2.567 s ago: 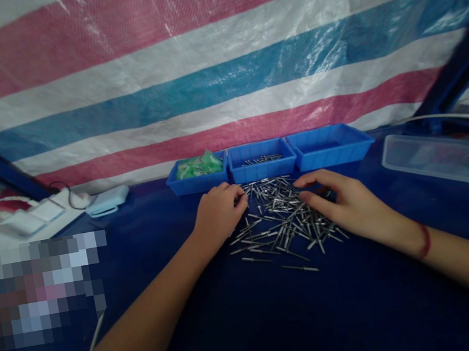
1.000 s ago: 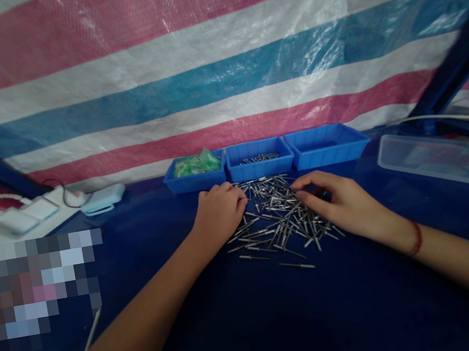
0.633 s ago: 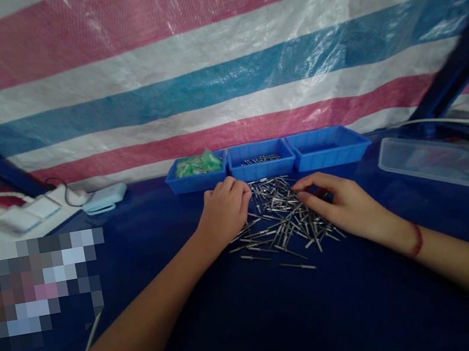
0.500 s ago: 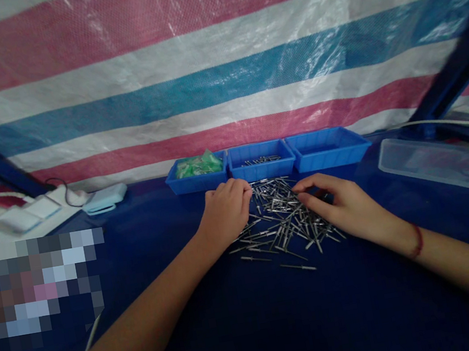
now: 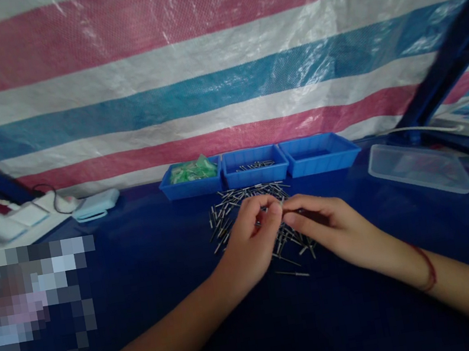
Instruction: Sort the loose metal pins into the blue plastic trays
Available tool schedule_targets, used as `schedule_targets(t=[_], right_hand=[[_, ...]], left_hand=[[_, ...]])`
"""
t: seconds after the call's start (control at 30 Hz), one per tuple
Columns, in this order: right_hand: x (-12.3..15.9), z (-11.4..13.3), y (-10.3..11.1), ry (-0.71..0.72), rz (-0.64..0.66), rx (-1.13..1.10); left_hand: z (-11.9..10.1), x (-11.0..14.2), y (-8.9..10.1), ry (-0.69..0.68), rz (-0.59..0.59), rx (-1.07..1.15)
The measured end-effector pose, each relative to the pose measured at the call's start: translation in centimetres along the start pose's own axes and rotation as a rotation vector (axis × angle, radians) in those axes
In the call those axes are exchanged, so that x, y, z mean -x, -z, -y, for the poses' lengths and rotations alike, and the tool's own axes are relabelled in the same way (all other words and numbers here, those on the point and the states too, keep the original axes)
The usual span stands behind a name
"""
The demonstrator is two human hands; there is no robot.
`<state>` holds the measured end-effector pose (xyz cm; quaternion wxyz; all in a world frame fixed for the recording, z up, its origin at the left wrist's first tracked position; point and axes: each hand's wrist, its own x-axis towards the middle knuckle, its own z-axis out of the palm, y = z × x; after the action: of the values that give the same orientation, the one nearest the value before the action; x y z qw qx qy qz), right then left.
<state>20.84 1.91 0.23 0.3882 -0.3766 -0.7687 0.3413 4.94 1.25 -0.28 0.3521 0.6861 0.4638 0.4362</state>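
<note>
And here we are at the middle blue bin (image 5: 257, 178), our marker for everything on this dark blue table (image 5: 330, 315)! Right in front of it spreads the pile of metal pins (image 5: 222, 216), slim silvery pieces lying at all angles, with one loose pin (image 5: 293, 274) at the near edge, farther out from the bin. Over the pile, the two hands come together, fingertips meeting or nearly so. The left hand (image 5: 249, 248) has thumb and forefinger curled in to close at the tips; the right hand (image 5: 345, 229), a dark red band (image 5: 429, 271) round its wrist, points thumb and forefinger at the same spot. Is a pin pinched between them? The fingertips hide it, so I cannot tell for either hand. Inside the middle blue bin, more pins (image 5: 257, 165) lie in a small heap. Just left of it, the left bin (image 5: 194, 189) carries a green plastic bag (image 5: 193, 170); just right sits the right bin (image 5: 327, 164). Well off to the right of the middle bin lies a clear plastic tray (image 5: 420, 168), and well off to the left, a pale blue case (image 5: 95, 205) beside white plugs (image 5: 38, 214). Behind the bin hangs the striped sheet (image 5: 220, 88).
</note>
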Motion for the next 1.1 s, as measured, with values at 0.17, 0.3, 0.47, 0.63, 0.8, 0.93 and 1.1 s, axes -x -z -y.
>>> schedule_targets(t=[0.17, 0.3, 0.47, 0.63, 0.8, 0.93, 1.1], right_hand=[[0.13, 0.36, -0.32, -0.08, 0.033, -0.199], [0.1, 0.19, -0.01, -0.093, 0.038, -0.193], [0.24, 0.15, 0.2, -0.053, 0.022, -0.069], [0.33, 0.23, 0.14, -0.034, 0.033, -0.034], [0.2, 0.33, 0.08, -0.012, 0.018, -0.035], [0.12, 0.33, 0.02, -0.052, -0.027, -0.075], [0.1, -0.14, -0.12, -0.09, -0.115, -0.17]], left_hand=[[-0.29, 0.94, -1.08, 0.057, -0.049, 0.152], [-0.12, 0.96, -1.08, 0.063, -0.042, 0.22], [0.07, 1.06, -1.07, 0.016, -0.039, 0.199], [0.1, 1.15, -1.04, -0.055, -0.079, 0.181], [0.14, 1.07, -0.78, -0.102, -0.101, 0.137], [0.15, 0.96, -0.65, -0.107, -0.119, 0.105], [0.15, 0.78, -0.61, -0.107, -0.123, 0.093]])
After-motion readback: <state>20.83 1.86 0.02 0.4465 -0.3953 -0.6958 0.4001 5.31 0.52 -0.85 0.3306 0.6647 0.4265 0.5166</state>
